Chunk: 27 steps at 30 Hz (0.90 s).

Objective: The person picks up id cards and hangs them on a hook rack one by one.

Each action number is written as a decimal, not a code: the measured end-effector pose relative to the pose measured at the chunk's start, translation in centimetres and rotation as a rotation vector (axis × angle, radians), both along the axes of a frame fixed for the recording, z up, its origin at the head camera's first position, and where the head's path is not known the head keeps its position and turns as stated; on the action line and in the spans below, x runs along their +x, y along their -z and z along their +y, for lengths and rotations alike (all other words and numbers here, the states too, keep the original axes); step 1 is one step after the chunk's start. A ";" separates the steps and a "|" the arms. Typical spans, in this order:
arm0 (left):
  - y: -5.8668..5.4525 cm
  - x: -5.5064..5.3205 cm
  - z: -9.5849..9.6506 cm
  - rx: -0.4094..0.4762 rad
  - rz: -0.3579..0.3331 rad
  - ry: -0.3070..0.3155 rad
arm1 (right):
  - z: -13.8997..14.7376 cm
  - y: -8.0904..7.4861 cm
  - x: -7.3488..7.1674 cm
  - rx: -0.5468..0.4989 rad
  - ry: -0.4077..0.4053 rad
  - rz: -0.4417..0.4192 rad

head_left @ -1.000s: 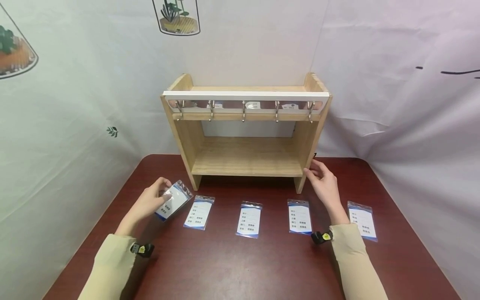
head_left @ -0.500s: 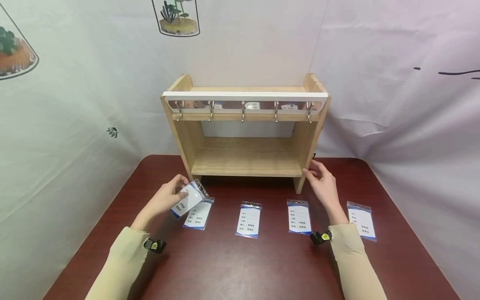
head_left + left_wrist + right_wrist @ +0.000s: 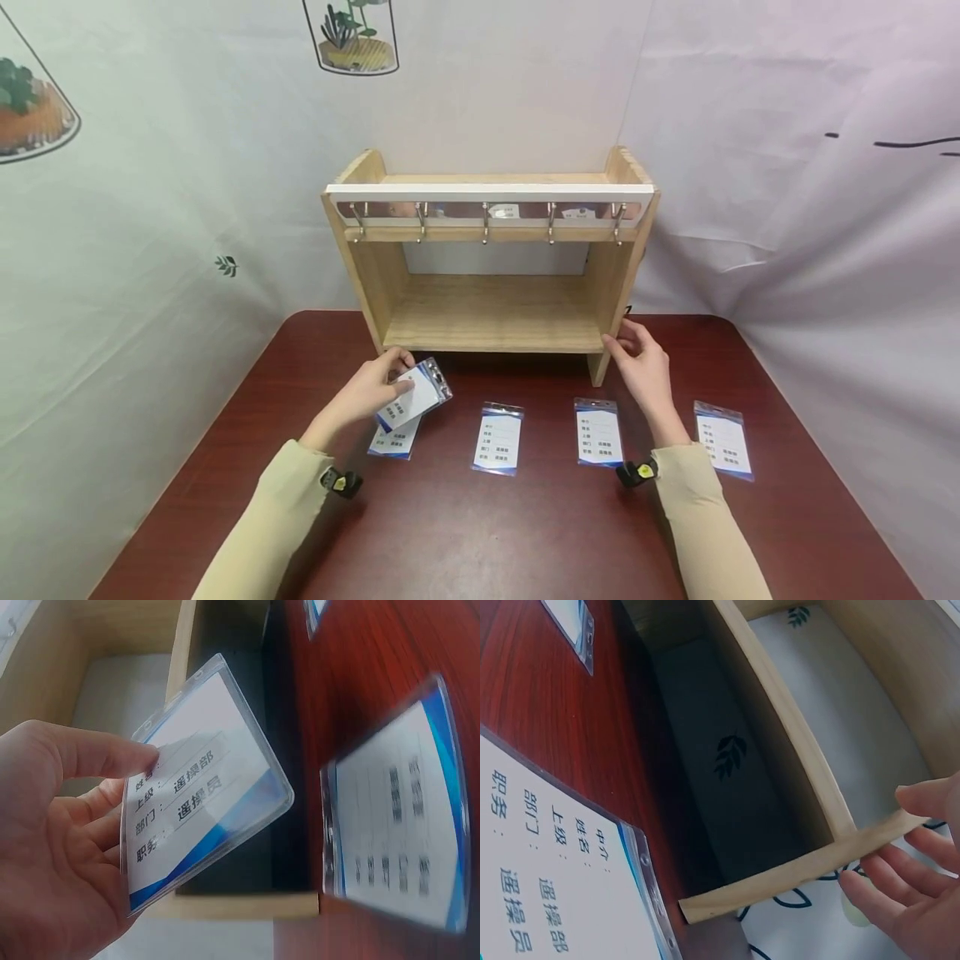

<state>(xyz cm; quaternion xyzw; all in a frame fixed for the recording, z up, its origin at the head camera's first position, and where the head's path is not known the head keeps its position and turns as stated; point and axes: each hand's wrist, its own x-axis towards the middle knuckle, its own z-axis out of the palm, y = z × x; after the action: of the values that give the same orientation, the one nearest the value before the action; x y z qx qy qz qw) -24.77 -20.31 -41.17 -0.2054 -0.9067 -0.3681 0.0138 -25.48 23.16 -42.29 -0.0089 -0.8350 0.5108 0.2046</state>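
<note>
My left hand [image 3: 366,390] pinches a clear-sleeved name badge [image 3: 411,400], with the thumb [image 3: 112,754] across its printed face. The badge is tilted, its slotted end pointing up and right in the head view. Beneath it a second badge [image 3: 394,443] lies on the table, partly covered. In the left wrist view the held badge [image 3: 202,787] is in front of a wooden shelf [image 3: 495,312]. My right hand [image 3: 643,367] grips the shelf's right side panel [image 3: 802,866], thumb on the inner side and fingers on the outer.
More badges lie in a row: one in the middle [image 3: 498,439], one [image 3: 599,433] right of it and one [image 3: 723,442] beyond my right forearm. Several metal hooks [image 3: 486,223] hang along a white rail [image 3: 487,192] on the shelf's front. All stand on a dark red table [image 3: 480,533].
My left hand has carried its badge rightward, from left of the leftmost lying badge to over it and in front of the shelf's left leg. My right hand has stayed on the side panel.
</note>
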 end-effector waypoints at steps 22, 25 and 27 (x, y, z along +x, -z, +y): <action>-1.3 -1.4 7.3 0.059 0.022 0.122 | -1.0 0.3 -0.8 -0.055 0.066 0.017; -1.7 -1.6 8.5 0.064 0.018 0.129 | -1.0 0.3 -0.9 -0.054 0.065 0.022; -2.0 -1.7 9.1 0.074 0.020 0.138 | -0.9 0.4 -0.9 -0.055 0.063 0.023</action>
<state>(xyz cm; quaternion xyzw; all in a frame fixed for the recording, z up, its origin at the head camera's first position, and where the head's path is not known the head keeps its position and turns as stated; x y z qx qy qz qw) -26.49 -11.19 -39.17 -0.2706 -0.8759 -0.3994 0.0050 -26.39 22.25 -42.67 -0.0348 -0.8176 0.5269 0.2297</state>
